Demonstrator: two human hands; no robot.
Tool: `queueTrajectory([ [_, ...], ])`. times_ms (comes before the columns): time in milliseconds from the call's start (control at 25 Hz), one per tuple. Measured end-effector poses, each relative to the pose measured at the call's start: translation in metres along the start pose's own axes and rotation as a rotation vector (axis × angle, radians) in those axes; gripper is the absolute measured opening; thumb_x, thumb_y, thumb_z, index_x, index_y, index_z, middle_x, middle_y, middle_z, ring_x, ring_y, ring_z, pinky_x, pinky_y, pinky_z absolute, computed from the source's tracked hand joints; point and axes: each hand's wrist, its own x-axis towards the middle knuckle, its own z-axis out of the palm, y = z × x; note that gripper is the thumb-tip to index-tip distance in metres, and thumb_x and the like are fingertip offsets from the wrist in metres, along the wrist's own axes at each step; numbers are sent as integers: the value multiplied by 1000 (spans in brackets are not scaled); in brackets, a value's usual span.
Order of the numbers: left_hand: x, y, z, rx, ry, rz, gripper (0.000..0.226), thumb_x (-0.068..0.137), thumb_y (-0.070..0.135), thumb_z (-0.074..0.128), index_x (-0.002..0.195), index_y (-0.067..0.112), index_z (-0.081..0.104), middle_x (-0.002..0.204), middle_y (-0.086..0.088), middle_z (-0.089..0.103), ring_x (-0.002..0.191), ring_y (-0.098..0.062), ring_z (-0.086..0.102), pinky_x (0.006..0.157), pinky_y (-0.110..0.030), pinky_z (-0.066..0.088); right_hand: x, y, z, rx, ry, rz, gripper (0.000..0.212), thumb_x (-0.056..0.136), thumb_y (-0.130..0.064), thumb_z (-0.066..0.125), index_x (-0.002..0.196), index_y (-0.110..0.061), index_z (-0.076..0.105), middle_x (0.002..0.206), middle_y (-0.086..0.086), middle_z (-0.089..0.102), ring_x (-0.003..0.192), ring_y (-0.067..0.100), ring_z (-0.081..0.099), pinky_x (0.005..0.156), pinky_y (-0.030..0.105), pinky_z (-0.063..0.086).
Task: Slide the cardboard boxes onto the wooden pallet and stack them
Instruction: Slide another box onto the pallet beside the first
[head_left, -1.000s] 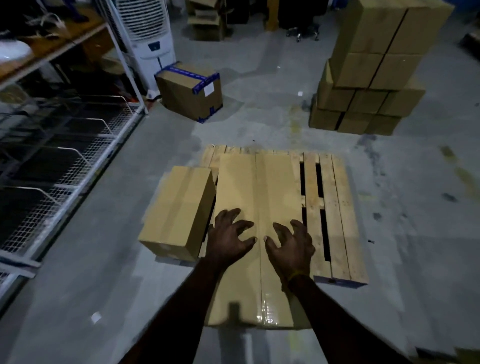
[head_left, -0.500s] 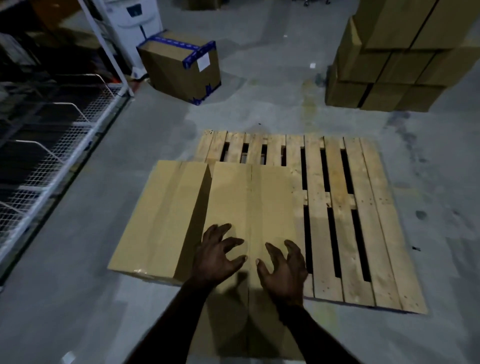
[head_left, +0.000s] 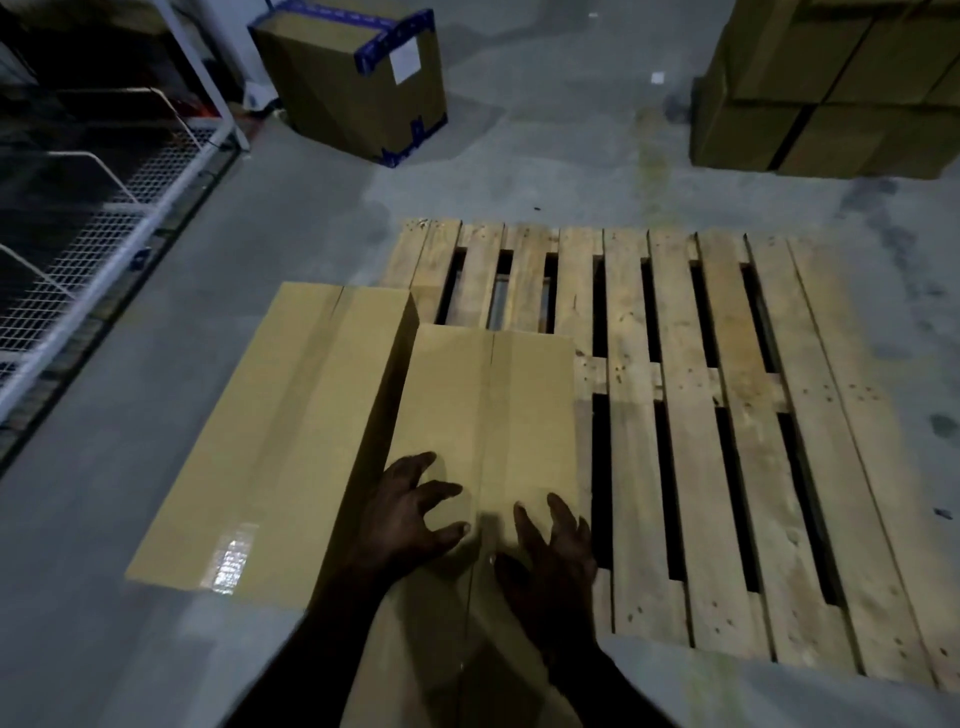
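A long cardboard box (head_left: 493, 405) lies lengthwise over the left part of the wooden pallet (head_left: 727, 441), with its near end sticking out toward me past the pallet's edge. My left hand (head_left: 410, 514) and my right hand (head_left: 556, 556) rest side by side on its top, fingers spread and bent, gripping nothing. A second long cardboard box (head_left: 291, 436) lies on the floor against the first box's left side, off the pallet.
A brown box with blue tape (head_left: 353, 78) stands on the concrete floor at the back. A stack of cardboard boxes (head_left: 841, 88) fills the back right. A white wire rack (head_left: 104, 208) runs along the left. The pallet's right slats are bare.
The box under my hands has come back toward me, uncovering more of the pallet's far slats. Both hands stayed on its top, and my view has dropped closer.
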Motion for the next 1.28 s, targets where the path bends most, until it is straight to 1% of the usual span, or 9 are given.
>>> queueTrajectory([
  [160, -3, -22, 15, 40, -54, -7, 72, 72, 78, 51, 137, 46, 49, 163, 5, 14, 150, -22, 9, 118, -55, 22, -6, -8, 23, -100, -112, -52, 83, 82, -62, 56, 153, -41, 18, 164, 7, 4, 146, 46, 8, 110, 58, 28],
  [320, -35, -27, 16, 117, -203, 59, 79, 81, 62, 65, 149, 48, 27, 164, 6, -6, 152, -23, -8, 119, -56, 2, -25, -13, 16, -105, -214, -67, 85, 89, -60, 54, 155, -43, 2, 162, 3, -21, 147, 40, -16, 117, 56, 16],
  [520, -96, -33, 11, 211, -334, 113, 86, 83, 49, 71, 150, 51, 17, 163, 8, -15, 151, -24, -9, 119, -58, 11, -87, -15, 0, -235, -396, -94, 91, 87, -59, 57, 155, -43, -1, 159, 5, -29, 147, 42, -16, 119, 54, 16],
  [640, -124, -36, 9, 228, -419, 111, 89, 83, 40, 74, 151, 50, 16, 164, 6, -15, 151, -24, -10, 120, -56, 12, -115, -14, 1, -263, -443, -83, 96, 85, -54, 65, 155, -41, 1, 157, 8, -31, 148, 42, -14, 119, 55, 20],
  [840, -156, -46, 12, 211, -361, 175, 82, 88, 49, 65, 153, 46, 15, 164, 2, -13, 152, -24, -8, 120, -56, 16, -141, -15, 10, -143, -327, -42, 92, 87, -25, 72, 154, -42, 11, 159, 7, -27, 150, 33, -11, 118, 46, 28],
  [920, -162, -50, 18, 240, -330, 183, 85, 89, 34, 68, 153, 45, 13, 165, 1, -10, 152, -25, -6, 120, -55, 19, -144, -16, 13, -60, -262, -37, 92, 85, -14, 73, 154, -40, 19, 157, 4, -26, 151, 31, -9, 118, 43, 29],
  [1080, -163, -65, 25, 308, -276, 198, 95, 87, 12, 69, 152, 46, 8, 165, 2, -6, 152, -25, -2, 119, -56, 18, -143, -16, 17, 10, -227, -21, 89, 82, -12, 77, 152, -37, 28, 162, 8, -19, 151, 28, -5, 118, 43, 28],
  [1160, -158, -74, 17, 377, -240, 238, 89, 90, 16, 65, 152, 46, 9, 165, 1, -4, 152, -28, -1, 118, -58, 9, -136, -19, 16, 28, -219, -23, 87, 82, -12, 78, 151, -37, 31, 163, 7, -17, 152, 25, -4, 121, 40, 24],
  [1280, -144, -86, -2, 519, -243, 249, 82, 91, 40, 63, 153, 45, 9, 165, 1, -1, 150, -38, -2, 112, -71, 4, -126, -29, 17, 16, -211, -57, 82, 84, -13, 76, 151, -34, 34, 164, 9, -12, 152, 24, -4, 122, 36, 20],
])
